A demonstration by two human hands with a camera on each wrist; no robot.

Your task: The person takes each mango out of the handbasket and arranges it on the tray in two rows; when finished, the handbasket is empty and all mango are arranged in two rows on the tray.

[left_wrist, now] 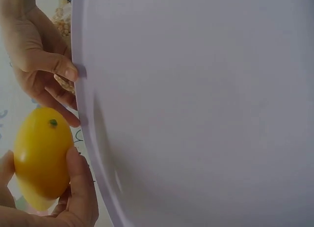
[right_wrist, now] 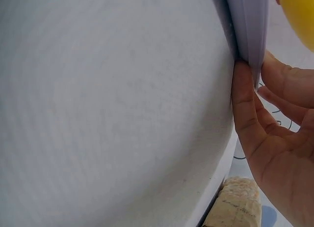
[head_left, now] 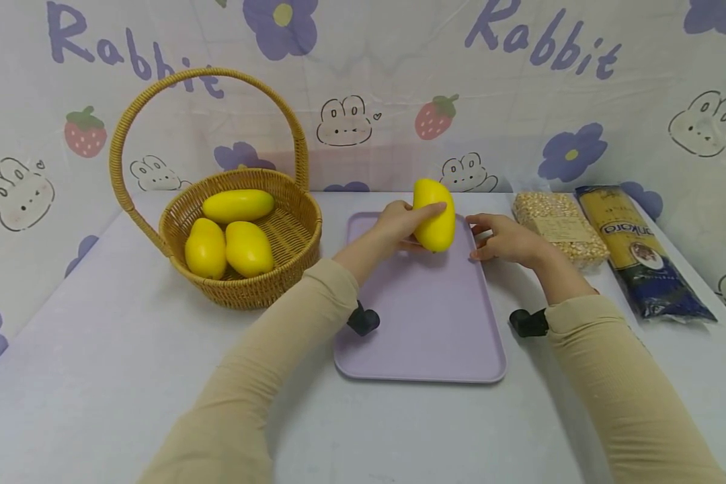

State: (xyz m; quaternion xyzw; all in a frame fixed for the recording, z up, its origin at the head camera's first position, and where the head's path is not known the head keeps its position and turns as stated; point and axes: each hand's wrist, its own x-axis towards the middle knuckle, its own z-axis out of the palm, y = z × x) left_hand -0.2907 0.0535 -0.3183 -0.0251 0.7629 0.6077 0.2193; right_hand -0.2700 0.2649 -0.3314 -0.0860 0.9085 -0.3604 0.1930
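Observation:
My left hand (head_left: 397, 225) grips a yellow mango (head_left: 433, 216) above the far end of a light purple tray (head_left: 426, 323). In the left wrist view, the thumb and fingers lie on opposite sides of the mango (left_wrist: 44, 158). At the tray's far right corner, my right hand (head_left: 508, 238) pinches the rim. The right wrist view has the tray edge (right_wrist: 250, 30) between the thumb and fingers of that hand (right_wrist: 279, 153). Three more yellow mangoes (head_left: 249, 249) lie in a wicker basket (head_left: 242, 294) to the left.
Behind the right hand lie a clear bag of corn kernels (head_left: 559, 225) and a gold and blue packet (head_left: 644, 255). The basket's tall handle (head_left: 208, 72) arches upward. A printed cloth (head_left: 387, 81) hangs along the back of the white table (head_left: 127, 376).

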